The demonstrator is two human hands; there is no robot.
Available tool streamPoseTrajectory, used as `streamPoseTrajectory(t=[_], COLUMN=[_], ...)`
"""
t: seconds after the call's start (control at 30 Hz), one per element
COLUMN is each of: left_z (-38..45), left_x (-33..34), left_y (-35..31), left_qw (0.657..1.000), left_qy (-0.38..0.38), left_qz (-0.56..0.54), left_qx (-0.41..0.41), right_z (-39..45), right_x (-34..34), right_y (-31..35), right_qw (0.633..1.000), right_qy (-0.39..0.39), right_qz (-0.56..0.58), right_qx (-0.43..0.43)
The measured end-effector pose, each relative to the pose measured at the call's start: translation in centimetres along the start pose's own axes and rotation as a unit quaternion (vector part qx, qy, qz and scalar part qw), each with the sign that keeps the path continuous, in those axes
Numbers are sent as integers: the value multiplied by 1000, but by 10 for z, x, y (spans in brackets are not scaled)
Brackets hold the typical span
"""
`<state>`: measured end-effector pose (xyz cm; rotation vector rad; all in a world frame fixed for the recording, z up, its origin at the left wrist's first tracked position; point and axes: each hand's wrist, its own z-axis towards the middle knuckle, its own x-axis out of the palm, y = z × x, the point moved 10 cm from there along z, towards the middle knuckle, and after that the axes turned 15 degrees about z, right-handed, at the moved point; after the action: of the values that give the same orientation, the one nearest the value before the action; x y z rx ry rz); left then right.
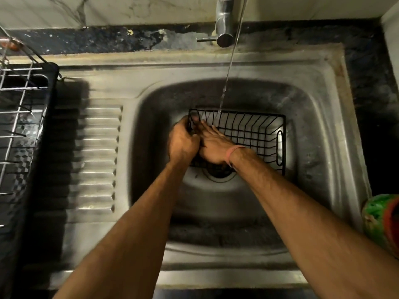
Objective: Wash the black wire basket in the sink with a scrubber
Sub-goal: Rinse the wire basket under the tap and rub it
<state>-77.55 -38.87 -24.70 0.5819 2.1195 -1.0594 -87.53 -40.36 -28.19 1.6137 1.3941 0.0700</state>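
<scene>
Gripping one black wire basket (248, 134) at its left end, left hand (182, 141) curled; right hand (213, 145) flat inside, scrubber not discernible; sink (313, 126).

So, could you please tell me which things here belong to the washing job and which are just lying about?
Job: basket, sink, tap, water, left hand, right hand.
Lying about: dish rack, green-and-red object.
</scene>
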Motion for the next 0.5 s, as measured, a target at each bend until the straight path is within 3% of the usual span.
streamPoseTrajectory(t=[0.2,0.37,0.5], left_z=[-7,-7,-9], left_x=[-3,-2,-5], left_y=[7,7,10], left_qw=[998,998,998], left_qy=[-46,-36,-33], left_qz=[-30,-37,-24], left_qx=[-24,-46,-44], right_z=[-32,-51,-31], right_x=[2,-18,11], right_y=[-15,-45,-5], right_qw=[995,977,993], right_qy=[0,-123,-70], right_qz=[68,-1,5], right_qx=[66,176,95])
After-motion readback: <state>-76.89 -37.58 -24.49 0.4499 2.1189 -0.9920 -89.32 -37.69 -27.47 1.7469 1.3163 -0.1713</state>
